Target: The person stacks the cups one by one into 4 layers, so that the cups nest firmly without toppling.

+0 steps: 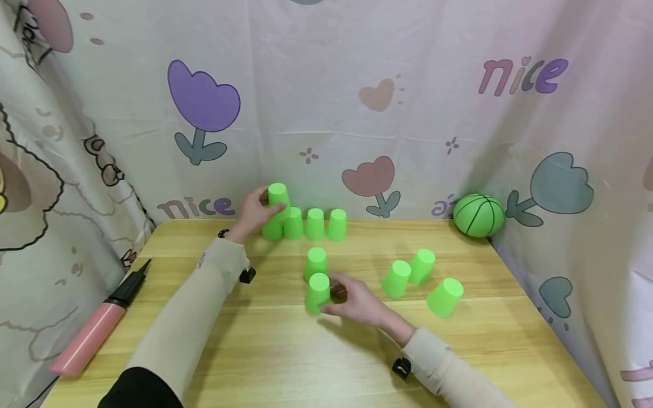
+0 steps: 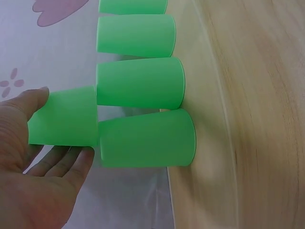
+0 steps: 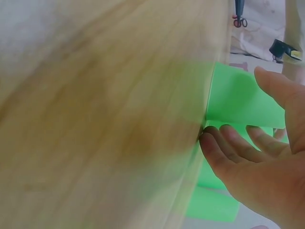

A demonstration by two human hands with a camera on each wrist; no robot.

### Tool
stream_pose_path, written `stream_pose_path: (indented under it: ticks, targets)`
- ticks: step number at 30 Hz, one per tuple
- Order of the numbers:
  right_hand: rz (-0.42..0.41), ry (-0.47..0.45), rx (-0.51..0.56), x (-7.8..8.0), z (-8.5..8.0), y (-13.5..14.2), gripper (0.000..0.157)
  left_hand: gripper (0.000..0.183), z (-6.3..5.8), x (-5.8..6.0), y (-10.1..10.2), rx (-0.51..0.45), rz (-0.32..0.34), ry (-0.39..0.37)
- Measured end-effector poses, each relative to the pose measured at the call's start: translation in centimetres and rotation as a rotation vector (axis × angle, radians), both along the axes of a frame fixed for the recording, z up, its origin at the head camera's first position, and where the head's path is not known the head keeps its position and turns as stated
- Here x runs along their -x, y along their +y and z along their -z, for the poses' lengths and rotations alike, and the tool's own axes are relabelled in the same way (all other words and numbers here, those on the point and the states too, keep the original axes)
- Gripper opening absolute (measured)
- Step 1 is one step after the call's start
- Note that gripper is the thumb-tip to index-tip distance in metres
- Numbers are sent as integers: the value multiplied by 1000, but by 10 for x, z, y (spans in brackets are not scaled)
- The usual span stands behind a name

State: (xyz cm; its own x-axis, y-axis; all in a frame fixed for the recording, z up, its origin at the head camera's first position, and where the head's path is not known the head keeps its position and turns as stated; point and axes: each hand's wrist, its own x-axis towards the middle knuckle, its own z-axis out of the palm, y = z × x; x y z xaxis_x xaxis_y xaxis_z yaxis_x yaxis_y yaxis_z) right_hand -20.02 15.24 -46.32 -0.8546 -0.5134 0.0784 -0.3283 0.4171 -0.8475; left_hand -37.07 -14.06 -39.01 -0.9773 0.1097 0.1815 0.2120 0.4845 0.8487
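Note:
Several green plastic cups (image 1: 314,225) stand upside down in a row at the back of the table. My left hand (image 1: 255,212) holds another green cup (image 1: 278,194), thumb on one side and fingers on the other. In the left wrist view the rim of this held cup (image 2: 66,118) is right at the tops of the two end cups (image 2: 147,139). Farther forward, my right hand (image 1: 357,300) has thumb and fingers about the sides of an upturned green cup (image 1: 318,292). Close behind it stands a similar cup (image 1: 316,262).
Three more green cups (image 1: 396,279) stand apart to the right on the wooden table (image 1: 265,362). A green ball (image 1: 478,215) with black lines sits at the back right corner. A pink pump (image 1: 92,337) with a black nozzle lies along the left edge. A printed curtain (image 1: 306,73) hangs behind.

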Motion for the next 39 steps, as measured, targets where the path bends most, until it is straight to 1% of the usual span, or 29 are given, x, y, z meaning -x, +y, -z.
stream_pose_path:
  ticks: [4,10,15,24,33,39]
  targets:
    - [11,-2,-13,2,1,-2,65,73,0,3,0,12,-10,-3]
    - [24,-15,-3,4,2,-5,61,76,-1,5,2,19,-15,-26]
    - [30,-15,-5,4,3,-6,60,77,-1,5,2,30,-18,-42]
    - [36,-10,-17,4,2,-7,60,77,0,7,3,31,-21,-33]
    - [42,5,-33,4,2,-7,58,80,0,8,2,67,-33,-49]
    - [50,12,-44,3,0,-8,56,79,0,8,1,77,-26,-44]
